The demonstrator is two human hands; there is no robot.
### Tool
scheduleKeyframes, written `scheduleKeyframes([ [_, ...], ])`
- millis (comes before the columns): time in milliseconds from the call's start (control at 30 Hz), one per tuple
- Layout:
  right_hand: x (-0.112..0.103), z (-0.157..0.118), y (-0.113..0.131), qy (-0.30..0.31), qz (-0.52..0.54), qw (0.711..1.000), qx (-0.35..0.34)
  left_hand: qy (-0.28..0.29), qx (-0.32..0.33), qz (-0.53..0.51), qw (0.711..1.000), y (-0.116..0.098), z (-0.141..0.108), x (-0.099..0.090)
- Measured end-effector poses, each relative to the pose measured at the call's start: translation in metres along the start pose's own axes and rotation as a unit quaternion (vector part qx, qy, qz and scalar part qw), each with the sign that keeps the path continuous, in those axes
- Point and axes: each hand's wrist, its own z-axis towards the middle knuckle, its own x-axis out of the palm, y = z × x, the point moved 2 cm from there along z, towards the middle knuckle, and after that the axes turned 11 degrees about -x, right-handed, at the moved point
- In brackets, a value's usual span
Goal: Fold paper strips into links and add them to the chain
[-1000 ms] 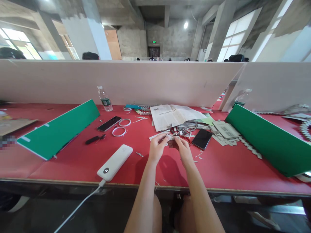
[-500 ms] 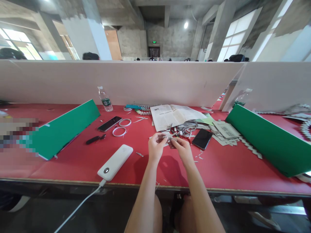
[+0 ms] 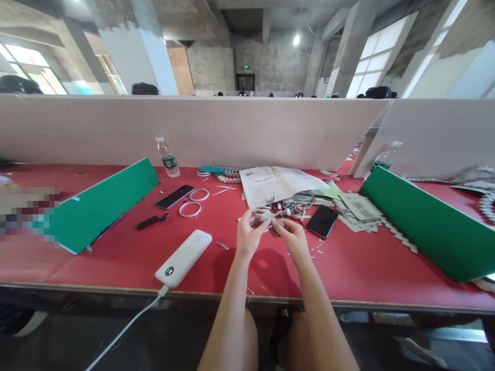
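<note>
My left hand (image 3: pixel 249 234) and my right hand (image 3: pixel 292 236) meet above the red table (image 3: pixel 348 268), both pinching a small folded piece of newspaper (image 3: pixel 268 217) between the fingertips. Just behind them lies a heap of small folded paper pieces (image 3: pixel 294 207) and an open newspaper (image 3: pixel 276 184). A black phone (image 3: pixel 322 221) lies just right of my right hand. Red scissors handles peek out near my right fingers, mostly hidden.
A white power bank (image 3: pixel 183 258) with a cable sits near the front edge at left. Two tape rings (image 3: pixel 190 209), another phone (image 3: pixel 175 196), a black knife (image 3: pixel 151 221), a water bottle (image 3: pixel 167 157), green boards (image 3: pixel 96 206) (image 3: pixel 429 221) and a white partition (image 3: pixel 232 129) surround the work spot.
Both hands lifted the folded paper piece slightly off the table and shifted their fingertips on it. Nothing else on the table moved.
</note>
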Motion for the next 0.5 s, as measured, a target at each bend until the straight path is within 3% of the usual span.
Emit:
scheduleKeyframes([
  [200, 0.000, -0.003, 0.003, -0.019, -0.155, 0.986, -0.061, -0.007, 0.010, 0.019, 1.000, 0.003, -0.002, 0.004],
  [333, 0.002, -0.006, 0.007, -0.033, -0.281, 0.951, -0.125, -0.020, 0.026, 0.067, 0.997, 0.006, -0.002, 0.005],
  [500, 0.005, -0.008, 0.006, 0.004, -0.402, 0.899, -0.170, -0.003, 0.028, 0.117, 0.993, 0.011, 0.003, 0.002],
])
